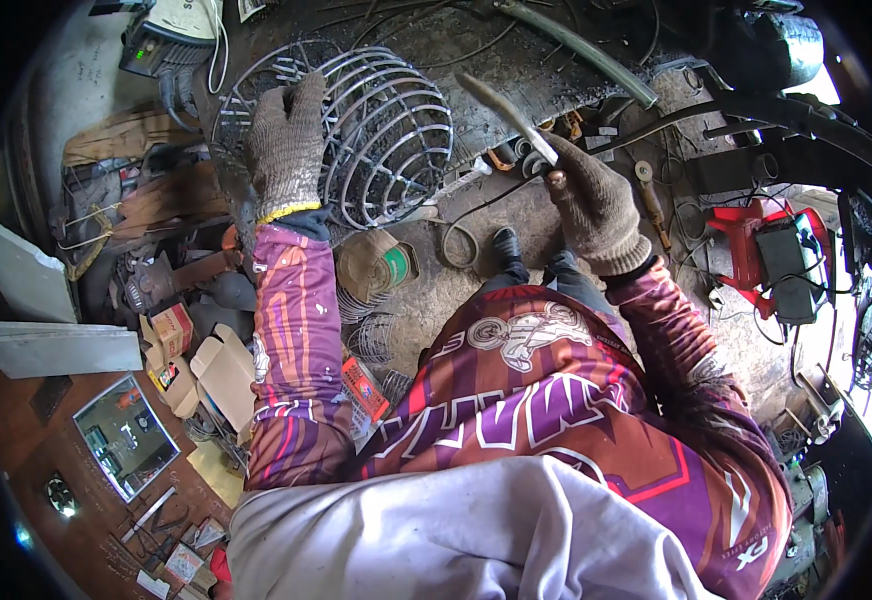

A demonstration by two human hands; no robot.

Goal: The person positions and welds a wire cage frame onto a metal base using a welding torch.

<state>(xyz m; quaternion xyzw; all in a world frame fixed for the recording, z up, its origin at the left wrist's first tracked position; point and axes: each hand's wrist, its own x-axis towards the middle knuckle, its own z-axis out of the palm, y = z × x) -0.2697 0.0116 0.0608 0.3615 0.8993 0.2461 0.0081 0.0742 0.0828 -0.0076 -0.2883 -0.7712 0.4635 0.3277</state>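
1. Resting at 11 o'clock, the cage (388, 130) is a rounded frame of metal rings; the left hand (288, 140) lies over its left side, fingers bent, grip strength hidden.
2. Closed around the tool (506, 110), the right hand (596, 205) holds it out between 12 and 1, its tip apart from the cage.
3. Being round, the cage could probably roll if the left hand slackened; the tool might snag between rings.
4. Just below the cage, toward 10, a roll (364, 265) crowds it; a looped cable (476, 244) beside the shoe (506, 243) could trip a foot.
5. Farther out: pipe (586, 58) at 1, cartons (224, 375) near 8.
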